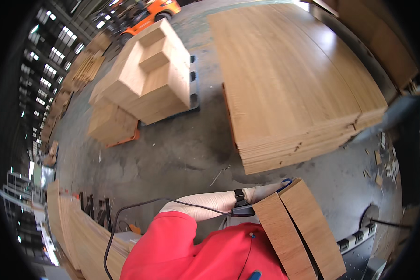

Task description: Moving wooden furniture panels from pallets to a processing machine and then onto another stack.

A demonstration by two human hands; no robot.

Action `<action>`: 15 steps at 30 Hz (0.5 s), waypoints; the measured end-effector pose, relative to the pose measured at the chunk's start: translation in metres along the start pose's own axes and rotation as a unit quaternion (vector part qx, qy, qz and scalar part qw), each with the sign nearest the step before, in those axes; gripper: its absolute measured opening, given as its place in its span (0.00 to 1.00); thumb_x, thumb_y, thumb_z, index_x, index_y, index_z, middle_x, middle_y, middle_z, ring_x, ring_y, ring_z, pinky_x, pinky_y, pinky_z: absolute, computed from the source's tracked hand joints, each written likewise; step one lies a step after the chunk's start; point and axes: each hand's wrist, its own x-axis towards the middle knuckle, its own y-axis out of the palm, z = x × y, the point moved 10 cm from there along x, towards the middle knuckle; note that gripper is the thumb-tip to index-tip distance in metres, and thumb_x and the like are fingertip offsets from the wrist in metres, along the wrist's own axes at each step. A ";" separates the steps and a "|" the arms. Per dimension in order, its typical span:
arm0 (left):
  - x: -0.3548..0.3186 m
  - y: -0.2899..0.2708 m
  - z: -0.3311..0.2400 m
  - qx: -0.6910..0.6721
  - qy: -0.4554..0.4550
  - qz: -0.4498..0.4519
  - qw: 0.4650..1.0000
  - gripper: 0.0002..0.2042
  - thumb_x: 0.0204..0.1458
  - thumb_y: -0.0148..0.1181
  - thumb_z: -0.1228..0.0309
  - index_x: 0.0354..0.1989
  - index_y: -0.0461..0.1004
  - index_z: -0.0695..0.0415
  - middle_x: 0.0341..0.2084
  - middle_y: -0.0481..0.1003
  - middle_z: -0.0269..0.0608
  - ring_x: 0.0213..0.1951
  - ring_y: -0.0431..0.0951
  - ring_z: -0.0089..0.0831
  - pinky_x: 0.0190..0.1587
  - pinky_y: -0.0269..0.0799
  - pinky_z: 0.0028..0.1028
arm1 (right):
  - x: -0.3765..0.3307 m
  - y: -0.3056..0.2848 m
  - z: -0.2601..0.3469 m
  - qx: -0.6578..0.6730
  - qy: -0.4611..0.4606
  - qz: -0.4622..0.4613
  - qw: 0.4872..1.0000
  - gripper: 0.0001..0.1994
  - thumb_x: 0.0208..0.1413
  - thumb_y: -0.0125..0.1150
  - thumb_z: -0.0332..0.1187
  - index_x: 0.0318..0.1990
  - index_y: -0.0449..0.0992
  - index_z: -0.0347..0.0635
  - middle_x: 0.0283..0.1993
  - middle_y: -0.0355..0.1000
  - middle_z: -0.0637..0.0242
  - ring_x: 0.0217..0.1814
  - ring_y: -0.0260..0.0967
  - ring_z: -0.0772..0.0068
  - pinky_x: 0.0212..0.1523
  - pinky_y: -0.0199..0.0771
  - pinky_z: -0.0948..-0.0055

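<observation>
At our chest: two short wooden boards [296,228] lie side by side against our red sleeve [191,247].
Handling: we judge them stiff, fairly light, smooth-faced; best taken by the long edges.
Left hand [266,190]: gloved, at the boards' top end; grip we cannot tell.
Right hand: out of sight.
Beyond: large board stack [289,79], smaller piles [147,79].
</observation>
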 end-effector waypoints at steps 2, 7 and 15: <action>-0.045 -0.032 -0.014 -0.067 0.027 -0.052 0.996 0.26 0.68 0.38 0.46 0.62 0.68 0.50 0.54 0.72 0.23 0.51 0.71 0.15 0.54 0.70 0.24 | 0.028 0.045 0.012 -0.049 0.016 0.045 0.998 0.32 0.63 0.48 0.59 0.62 0.67 0.41 0.61 0.70 0.58 0.61 0.68 0.57 0.58 0.72 0.58; -0.160 -0.075 -0.027 -0.162 0.150 -0.130 0.967 0.26 0.66 0.44 0.44 0.61 0.70 0.51 0.52 0.74 0.28 0.49 0.74 0.16 0.52 0.72 0.24 | 0.076 0.159 0.026 -0.154 0.047 0.148 0.976 0.32 0.63 0.49 0.59 0.62 0.67 0.41 0.61 0.70 0.58 0.61 0.68 0.57 0.58 0.72 0.58; -0.314 -0.136 0.019 -0.247 0.261 -0.323 0.875 0.27 0.66 0.42 0.44 0.62 0.68 0.52 0.53 0.75 0.31 0.49 0.75 0.21 0.52 0.72 0.25 | 0.095 0.337 -0.023 -0.288 0.101 0.266 0.915 0.31 0.63 0.49 0.57 0.62 0.67 0.41 0.60 0.70 0.58 0.60 0.69 0.57 0.58 0.73 0.59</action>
